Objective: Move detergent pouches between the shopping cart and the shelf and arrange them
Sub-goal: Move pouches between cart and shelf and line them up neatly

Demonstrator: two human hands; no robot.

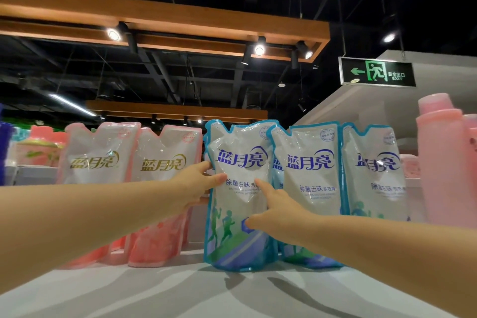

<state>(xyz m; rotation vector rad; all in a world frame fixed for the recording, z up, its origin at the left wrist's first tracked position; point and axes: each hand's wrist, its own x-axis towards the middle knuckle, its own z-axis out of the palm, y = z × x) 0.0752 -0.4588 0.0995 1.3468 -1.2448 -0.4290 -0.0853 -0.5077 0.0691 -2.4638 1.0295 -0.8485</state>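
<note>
A blue-edged detergent pouch (238, 170) stands upright on the white shelf top (180, 292), in front of the row. My left hand (198, 186) grips its left edge with thumb and fingers. My right hand (273, 212) presses flat on its front, fingers spread. Two more blue pouches (309, 162) (374, 170) stand to its right. Two pink pouches (95, 160) (165, 162) stand to its left, partly hidden by my left forearm. The shopping cart is out of view.
Tall pink bottles (441, 170) stand at the right end of the shelf. More pink containers (41, 147) sit behind at the far left. A green exit sign (376, 72) hangs above to the right. Bare shelf surface lies in front of the pouches.
</note>
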